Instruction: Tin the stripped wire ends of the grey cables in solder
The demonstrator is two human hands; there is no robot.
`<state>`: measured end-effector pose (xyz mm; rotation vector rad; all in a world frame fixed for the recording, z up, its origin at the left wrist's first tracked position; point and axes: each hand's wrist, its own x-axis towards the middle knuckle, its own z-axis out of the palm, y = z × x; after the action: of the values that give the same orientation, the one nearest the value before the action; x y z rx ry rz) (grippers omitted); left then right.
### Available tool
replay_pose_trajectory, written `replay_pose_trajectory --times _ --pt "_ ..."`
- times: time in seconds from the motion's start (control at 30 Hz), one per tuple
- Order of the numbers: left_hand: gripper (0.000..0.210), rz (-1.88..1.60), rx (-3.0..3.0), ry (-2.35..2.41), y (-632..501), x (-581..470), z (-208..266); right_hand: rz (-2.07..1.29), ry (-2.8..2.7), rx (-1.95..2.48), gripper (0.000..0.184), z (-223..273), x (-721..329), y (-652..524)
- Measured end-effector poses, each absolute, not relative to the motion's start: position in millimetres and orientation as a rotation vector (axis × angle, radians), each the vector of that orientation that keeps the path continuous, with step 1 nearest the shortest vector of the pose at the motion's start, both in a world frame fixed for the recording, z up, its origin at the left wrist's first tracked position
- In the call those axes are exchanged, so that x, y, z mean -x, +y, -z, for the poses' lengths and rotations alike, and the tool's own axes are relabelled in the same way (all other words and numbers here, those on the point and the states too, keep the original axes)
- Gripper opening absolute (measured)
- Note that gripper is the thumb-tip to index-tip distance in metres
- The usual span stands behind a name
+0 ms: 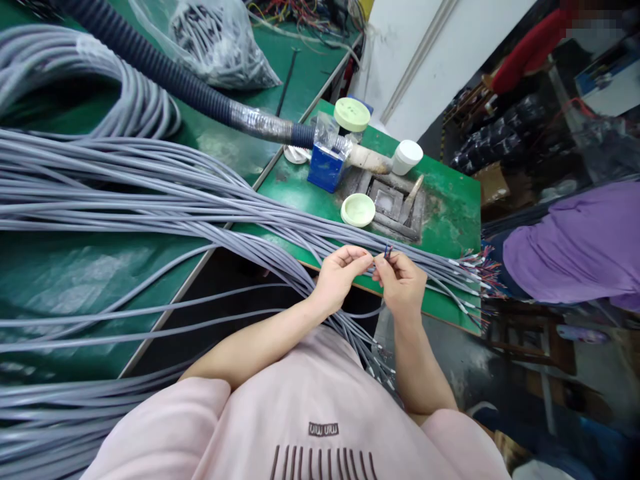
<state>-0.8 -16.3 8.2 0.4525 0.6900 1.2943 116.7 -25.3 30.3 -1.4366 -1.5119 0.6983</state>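
My left hand (337, 279) is closed in a pinch, its fingertips meeting those of my right hand (404, 283) above the front edge of the green bench. Thin dark and reddish wires (389, 252) stick up from between the right thumb and fingers. What the left fingertips pinch looks like a fine wire end, mostly hidden by the fingers. Just behind both hands runs a thick bundle of grey cables (280, 207). Its far-right ends are stripped into many coloured wires (487, 270). More cable ends (377, 363) hang below, between my forearms.
A solder pot (387, 200) is set into the small bench (450, 193), with a scraper (413, 200), a pale green lid (358, 210) and a white tub (407, 157) around it. A black hose (200, 93) reaches a blue box (325, 163). A person in purple (575, 247) is at right.
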Motion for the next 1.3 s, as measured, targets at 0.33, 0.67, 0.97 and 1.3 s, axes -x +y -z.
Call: replay_pose_trajectory --times 0.33,0.67,0.97,1.3 --pt "0.025 -1.265 -0.350 0.691 -19 -5 -6 -0.677 -1.478 1.444 0.019 -31 -114 -22" --pt "0.027 -1.205 -0.236 0.683 -10 -6 -5 -0.589 -1.647 1.409 0.021 -39 -114 0" --pt "0.030 -1.112 -0.534 0.734 1 8 0 -0.484 -1.789 1.453 0.027 -56 -115 31" --pt "0.015 -1.311 -1.958 1.645 40 92 12 -0.356 -2.201 1.667 0.028 -53 -118 111"
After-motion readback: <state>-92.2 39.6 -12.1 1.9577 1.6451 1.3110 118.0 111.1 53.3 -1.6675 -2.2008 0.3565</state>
